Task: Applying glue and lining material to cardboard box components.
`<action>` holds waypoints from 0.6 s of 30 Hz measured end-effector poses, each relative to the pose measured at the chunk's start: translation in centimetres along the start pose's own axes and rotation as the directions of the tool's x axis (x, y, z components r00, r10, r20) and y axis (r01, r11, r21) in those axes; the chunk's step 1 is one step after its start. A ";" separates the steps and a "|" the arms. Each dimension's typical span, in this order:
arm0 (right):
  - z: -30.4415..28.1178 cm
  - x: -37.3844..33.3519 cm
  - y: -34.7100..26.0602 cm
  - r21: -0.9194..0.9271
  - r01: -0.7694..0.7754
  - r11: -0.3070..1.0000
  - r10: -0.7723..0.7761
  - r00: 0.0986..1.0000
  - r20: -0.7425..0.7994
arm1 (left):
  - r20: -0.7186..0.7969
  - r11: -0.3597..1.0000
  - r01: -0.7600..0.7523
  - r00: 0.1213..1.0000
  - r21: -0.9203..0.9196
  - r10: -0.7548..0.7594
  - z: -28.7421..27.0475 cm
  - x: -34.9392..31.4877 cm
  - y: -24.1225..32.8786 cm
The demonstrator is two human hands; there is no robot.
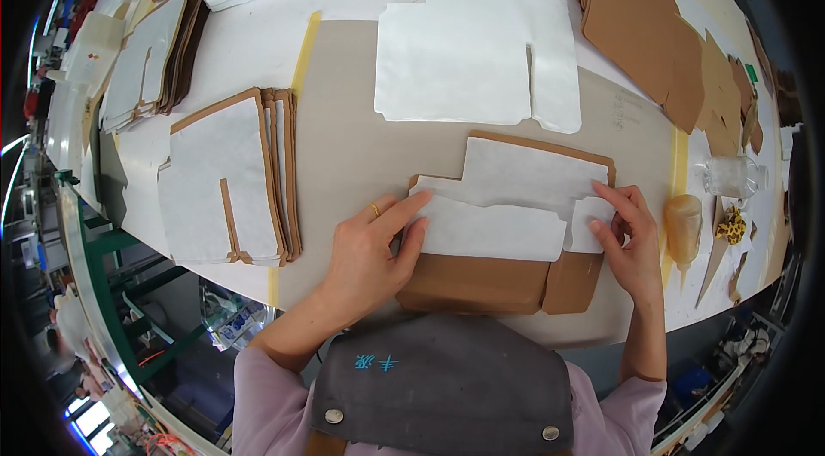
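Observation:
In front of me lies a brown leather-like panel [481,284], its lower part bare. Over its upper part rests a white sheet [533,165] cut to nearly the same outline, with a step at its upper left and a slit at the right. The sheet's near portion [490,231] is bent up or folded back. My left hand [371,245], with a ring on one finger, pinches the sheet's left edge between thumb and forefinger. At the right edge, my right hand [630,232] grips the small flap beside the slit with thumb and fingers.
Beyond the panel lie white cut sheets [464,61]. A stack of white-faced brown panels [223,181] stands at left, more brown pieces [636,26] at far right. Near the right edge are an amber squeeze bottle [683,228], a clear jar [730,175] and scissors [715,258].

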State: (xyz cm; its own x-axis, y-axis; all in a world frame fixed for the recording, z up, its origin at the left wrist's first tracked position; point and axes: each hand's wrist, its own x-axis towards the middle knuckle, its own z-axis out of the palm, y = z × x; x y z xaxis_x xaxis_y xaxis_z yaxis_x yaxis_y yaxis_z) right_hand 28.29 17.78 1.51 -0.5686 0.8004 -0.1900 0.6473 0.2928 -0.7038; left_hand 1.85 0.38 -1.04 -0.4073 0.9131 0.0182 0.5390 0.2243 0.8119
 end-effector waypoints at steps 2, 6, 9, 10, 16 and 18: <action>-0.2 -0.1 0.1 -0.005 0.011 1.000 -0.011 1.000 -0.003 | 0.006 1.000 0.011 1.000 0.005 -0.011 0.0 0.1 0.3; -0.4 -0.1 -0.1 -0.018 0.017 1.000 -0.017 1.000 -0.011 | 0.003 0.992 -0.037 0.999 0.118 0.037 0.0 0.4 0.4; -0.7 -0.2 -0.3 -0.008 -0.014 1.000 0.014 1.000 -0.015 | 0.034 0.865 -0.359 0.928 0.352 0.371 0.2 2.7 1.8; -0.8 -0.2 -0.2 -0.008 -0.014 1.000 0.014 1.000 0.005 | 0.127 0.829 -0.468 0.883 0.306 0.451 0.8 3.7 2.5; -0.9 0.2 -0.2 -0.042 -0.019 0.999 0.020 0.999 0.029 | 0.361 0.767 -0.557 0.820 0.319 0.445 3.9 5.6 3.0; -1.0 0.0 -0.1 -0.044 -0.040 0.998 0.042 0.998 0.040 | 0.392 0.749 -0.525 0.839 0.405 0.376 4.3 6.0 4.1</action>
State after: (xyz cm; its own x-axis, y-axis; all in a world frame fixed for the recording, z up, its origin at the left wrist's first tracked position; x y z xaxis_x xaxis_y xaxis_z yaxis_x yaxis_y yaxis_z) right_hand 28.68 18.25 2.27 -0.5609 0.7902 -0.2470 0.6913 0.2828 -0.6650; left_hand 4.78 8.27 -0.06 0.1500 0.9844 0.0917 0.9160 -0.1733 0.3617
